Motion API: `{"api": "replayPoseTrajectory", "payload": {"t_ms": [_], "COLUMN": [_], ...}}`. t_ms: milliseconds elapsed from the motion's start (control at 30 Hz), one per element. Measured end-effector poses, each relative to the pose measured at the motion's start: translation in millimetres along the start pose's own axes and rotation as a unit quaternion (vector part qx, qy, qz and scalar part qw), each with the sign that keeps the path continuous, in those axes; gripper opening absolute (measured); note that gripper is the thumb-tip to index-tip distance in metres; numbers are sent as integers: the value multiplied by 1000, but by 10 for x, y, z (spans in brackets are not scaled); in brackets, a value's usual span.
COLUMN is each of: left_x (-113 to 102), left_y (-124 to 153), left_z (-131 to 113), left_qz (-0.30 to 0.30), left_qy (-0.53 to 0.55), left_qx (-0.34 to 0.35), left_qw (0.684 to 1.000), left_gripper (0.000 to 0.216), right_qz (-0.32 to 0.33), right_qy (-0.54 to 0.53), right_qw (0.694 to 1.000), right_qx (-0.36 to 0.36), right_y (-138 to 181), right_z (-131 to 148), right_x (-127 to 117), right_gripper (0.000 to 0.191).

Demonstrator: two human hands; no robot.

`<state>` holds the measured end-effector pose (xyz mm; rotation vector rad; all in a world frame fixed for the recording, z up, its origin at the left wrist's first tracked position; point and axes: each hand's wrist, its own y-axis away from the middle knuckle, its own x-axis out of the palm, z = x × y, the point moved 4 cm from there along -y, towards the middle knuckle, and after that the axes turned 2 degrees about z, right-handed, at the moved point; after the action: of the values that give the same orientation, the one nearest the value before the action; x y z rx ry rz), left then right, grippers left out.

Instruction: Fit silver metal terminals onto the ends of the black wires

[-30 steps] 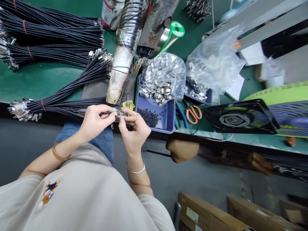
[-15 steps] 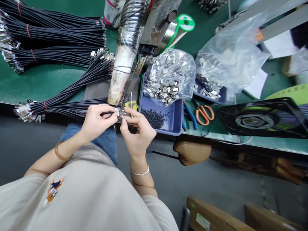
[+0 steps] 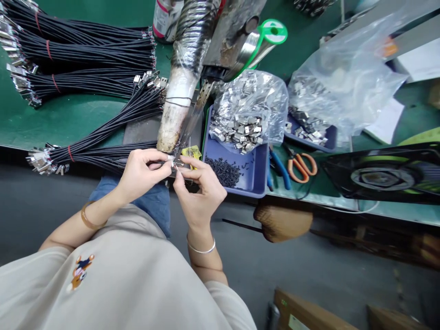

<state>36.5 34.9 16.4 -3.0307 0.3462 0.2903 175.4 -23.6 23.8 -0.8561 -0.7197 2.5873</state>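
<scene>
Thumb and forefinger of my left hand point(image 3: 144, 173) are closed in a pinch on a small silvery-white connector point(image 3: 171, 158), mostly covered by the fingertips. My right hand point(image 3: 200, 190) faces it, its thumb and forefinger pinching a thin pale wire end point(image 3: 177, 167). The fingertips of both hands are almost touching. Right above them end a taped fume hose point(image 3: 176, 110) and the slim metal shaft of a soldering iron point(image 3: 202, 98). A bundle of black cables point(image 3: 99, 130) with metal connectors lies to the left, partly behind my left hand.
More tied black cables point(image 3: 92, 43) lie at the back left. Right of my hands stands a blue tray point(image 3: 252, 176) with metal shells and small black pieces. Beyond it are blue-handled pliers point(image 3: 280, 168), orange-handled scissors point(image 3: 302, 167) and a black fan point(image 3: 381, 176). A solder spool point(image 3: 273, 33) stands behind.
The whole scene has shifted slightly to the right in view. Both hands keep their pinch, fingertips close together, with hardly any movement between them.
</scene>
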Motion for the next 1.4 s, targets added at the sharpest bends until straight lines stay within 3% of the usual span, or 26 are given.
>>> {"api": "replayPoseTrajectory", "payload": {"t_ms": [200, 400, 633, 833, 1067, 1400], "left_x": [26, 49, 18, 4, 2, 39], "left_y": [6, 47, 80, 26, -1, 35], "left_z": [38, 69, 100, 60, -35, 85], "left_qz": [24, 28, 21, 0, -23, 25], "left_qy": [24, 75, 42, 18, 9, 13], "left_qx": [-48, -63, -38, -29, 2, -46], "left_qw": [998, 995, 998, 999, 1000, 999], "left_gripper": [19, 20, 21, 20, 20, 21], "right_qz": [20, -25, 19, 23, 30, 38], "right_qy": [-1, 44, -44, -61, -41, 12], "right_qw": [1000, 998, 995, 993, 996, 999], "right_qx": [7, -35, 85, 98, 67, -1], "right_y": [47, 67, 67, 17, -25, 14], "right_z": [-37, 22, -65, -81, -26, 0], "right_x": [-1, -9, 37, 31, -4, -35], "right_gripper": [12, 10, 8, 8, 10, 12]}}
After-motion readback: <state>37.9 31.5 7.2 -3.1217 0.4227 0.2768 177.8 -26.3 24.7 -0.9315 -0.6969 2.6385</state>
